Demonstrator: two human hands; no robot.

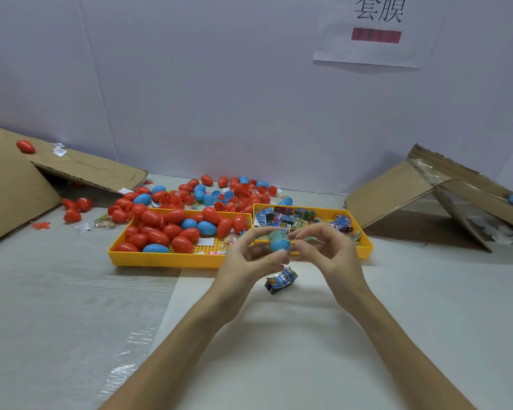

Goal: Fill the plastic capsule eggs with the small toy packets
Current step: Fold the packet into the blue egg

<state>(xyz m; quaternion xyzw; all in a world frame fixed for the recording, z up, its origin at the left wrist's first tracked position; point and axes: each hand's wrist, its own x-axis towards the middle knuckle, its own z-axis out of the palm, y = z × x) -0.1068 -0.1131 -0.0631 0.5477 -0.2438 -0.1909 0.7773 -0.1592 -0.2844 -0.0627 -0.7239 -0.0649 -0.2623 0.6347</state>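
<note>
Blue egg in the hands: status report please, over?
Left hand grips blue capsule half. Right hand pinches toy packet at its open mouth. Spare packet lies on table beneath; nothing blocking.

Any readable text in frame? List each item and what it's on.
"套膜": large black characters on the paper sign on the wall, tops cut off by the frame edge.
Red bar below them: blurred, unreadable.
Toy packets in the right yellow tray and the loose packet: print too small to read.
White slips on the cardboard: unreadable.
</note>
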